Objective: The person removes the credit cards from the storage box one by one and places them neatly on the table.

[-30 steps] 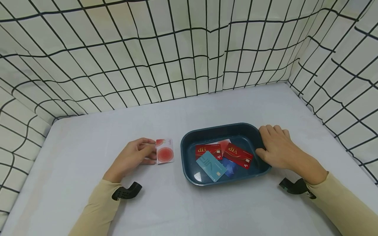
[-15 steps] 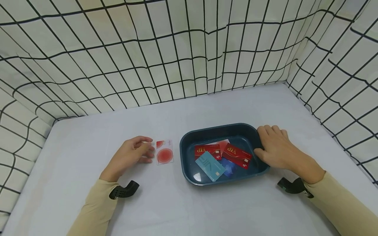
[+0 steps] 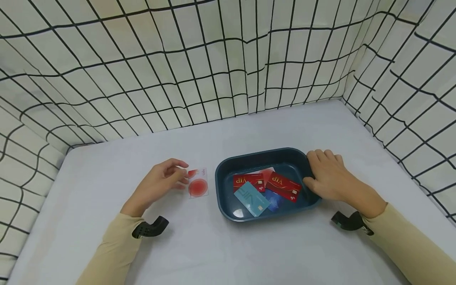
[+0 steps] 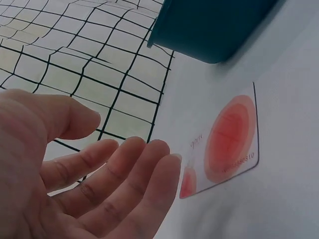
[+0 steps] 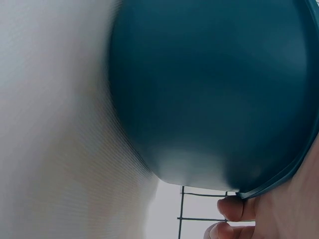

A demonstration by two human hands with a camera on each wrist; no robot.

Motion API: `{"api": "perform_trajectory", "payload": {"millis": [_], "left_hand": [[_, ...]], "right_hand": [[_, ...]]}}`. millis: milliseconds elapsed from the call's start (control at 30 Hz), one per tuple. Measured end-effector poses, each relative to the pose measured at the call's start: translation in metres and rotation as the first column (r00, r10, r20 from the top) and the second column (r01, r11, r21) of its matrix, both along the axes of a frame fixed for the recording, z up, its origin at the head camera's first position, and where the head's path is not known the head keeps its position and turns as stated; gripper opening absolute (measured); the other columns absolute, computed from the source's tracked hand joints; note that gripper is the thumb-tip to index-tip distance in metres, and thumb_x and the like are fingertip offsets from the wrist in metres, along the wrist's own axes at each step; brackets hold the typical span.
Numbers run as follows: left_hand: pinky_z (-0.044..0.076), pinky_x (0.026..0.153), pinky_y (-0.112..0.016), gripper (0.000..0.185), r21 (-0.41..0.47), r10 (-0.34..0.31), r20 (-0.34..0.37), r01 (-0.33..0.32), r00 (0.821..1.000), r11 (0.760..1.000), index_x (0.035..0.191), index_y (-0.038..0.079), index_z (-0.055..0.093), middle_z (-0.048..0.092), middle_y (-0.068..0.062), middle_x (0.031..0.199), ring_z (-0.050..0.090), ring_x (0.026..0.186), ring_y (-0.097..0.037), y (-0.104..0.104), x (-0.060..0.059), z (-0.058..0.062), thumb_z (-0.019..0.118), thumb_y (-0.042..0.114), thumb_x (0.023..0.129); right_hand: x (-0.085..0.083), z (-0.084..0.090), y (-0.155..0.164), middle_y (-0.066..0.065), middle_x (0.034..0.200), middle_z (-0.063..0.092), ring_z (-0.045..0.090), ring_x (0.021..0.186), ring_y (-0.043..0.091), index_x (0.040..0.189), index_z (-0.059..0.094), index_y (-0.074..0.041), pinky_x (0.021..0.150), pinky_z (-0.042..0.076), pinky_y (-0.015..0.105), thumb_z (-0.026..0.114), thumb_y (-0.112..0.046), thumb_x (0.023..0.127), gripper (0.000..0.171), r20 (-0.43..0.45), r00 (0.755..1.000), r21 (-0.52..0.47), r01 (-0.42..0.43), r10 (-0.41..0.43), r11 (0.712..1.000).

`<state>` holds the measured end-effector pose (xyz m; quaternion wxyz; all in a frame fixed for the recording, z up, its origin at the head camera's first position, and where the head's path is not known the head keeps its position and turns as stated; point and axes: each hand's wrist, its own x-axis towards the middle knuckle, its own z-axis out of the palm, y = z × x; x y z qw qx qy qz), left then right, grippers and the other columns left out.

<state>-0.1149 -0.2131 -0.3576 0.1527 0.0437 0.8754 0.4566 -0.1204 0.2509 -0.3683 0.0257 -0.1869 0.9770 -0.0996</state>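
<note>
A white card with a red circle (image 3: 198, 187) lies flat on the table, left of a dark blue tray (image 3: 228, 211). Over its left edge hovers my left hand (image 3: 158, 182), fingers loosely bent and thumb apart from them. In the left wrist view nothing is between that thumb and the fingers, and the card (image 4: 229, 139) lies just beyond the fingertips. My right hand (image 3: 329, 176) grips the tray's right end, thumb inside and fingers over the rim. Inside the tray are two red VIP cards (image 3: 284, 186), a light blue card (image 3: 251, 199), a blue card (image 3: 274, 200) and a partly covered red-and-white card (image 3: 268, 173).
A white cloth (image 3: 199, 253) covers the table. White walls with black netting (image 3: 199, 71) stand at the back and both sides. A black wrist device (image 3: 150, 228) sits on the left sleeve, and another black wrist device (image 3: 350, 221) is on the right.
My left fingertips have come away from the card's edge and now hover above it; the card lies flat where it was. My right hand keeps its grip on the tray. The head view shifts slightly.
</note>
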Motion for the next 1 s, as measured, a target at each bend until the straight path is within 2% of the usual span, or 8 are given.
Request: {"api": "perform_trajectory", "payload": {"millis": [233,400,533,733,1000], "left_hand": [[0.060,0.093,-0.041,0.038,-0.094,-0.021,-0.094,0.012,0.995,0.996,0.133,0.007,0.060,0.075,-0.013,0.111,0.074,0.094,-0.023,0.012,-0.001,0.011,0.056,0.035,0.106],[0.057,0.089,-0.035,0.031,-0.143,-0.033,-0.155,0.011,0.987,0.990,0.127,0.010,0.064,0.075,-0.008,0.110,0.074,0.097,-0.024,0.025,-0.001,0.016,0.059,0.030,0.104],[0.058,0.089,-0.034,0.024,-0.150,-0.066,-0.210,0.034,0.975,0.988,0.122,0.013,0.067,0.074,-0.005,0.111,0.074,0.100,-0.025,0.037,-0.001,0.021,0.062,0.027,0.103],[0.058,0.089,-0.035,0.018,-0.156,-0.160,-0.286,0.119,0.945,0.981,0.118,0.019,0.069,0.075,-0.001,0.109,0.072,0.095,-0.017,0.056,0.000,0.033,0.064,0.025,0.102],[0.060,0.089,-0.032,0.020,-0.163,-0.301,-0.325,0.260,0.897,0.952,0.119,0.013,0.069,0.076,0.001,0.108,0.069,0.099,-0.011,0.077,-0.002,0.044,0.065,0.021,0.101]], "right_hand": [[-0.002,0.002,-0.002,0.010,0.094,0.050,0.043,0.091,0.030,0.110,0.049,-0.003,0.073,0.028,0.040,0.060,-0.027,0.088,0.034,0.007,1.000,0.008,-0.004,0.004,1.000],[-0.002,0.002,-0.002,0.010,0.094,0.049,0.042,0.090,0.029,0.109,0.049,-0.004,0.072,0.027,0.039,0.060,-0.028,0.088,0.034,0.002,1.000,0.007,-0.006,0.006,1.000],[-0.002,0.001,-0.001,0.010,0.094,0.049,0.042,0.090,0.029,0.110,0.049,-0.004,0.072,0.027,0.039,0.060,-0.028,0.088,0.034,-0.002,1.000,0.009,-0.005,0.005,1.000],[-0.001,0.000,0.001,0.011,0.096,0.050,0.043,0.092,0.030,0.112,0.049,-0.003,0.073,0.029,0.040,0.060,-0.028,0.088,0.036,0.003,1.000,0.008,0.001,-0.001,1.000],[-0.001,0.001,0.000,0.011,0.097,0.051,0.043,0.093,0.031,0.114,0.049,-0.002,0.074,0.029,0.041,0.060,-0.028,0.089,0.037,0.008,1.000,0.003,-0.001,0.001,1.000]]}}
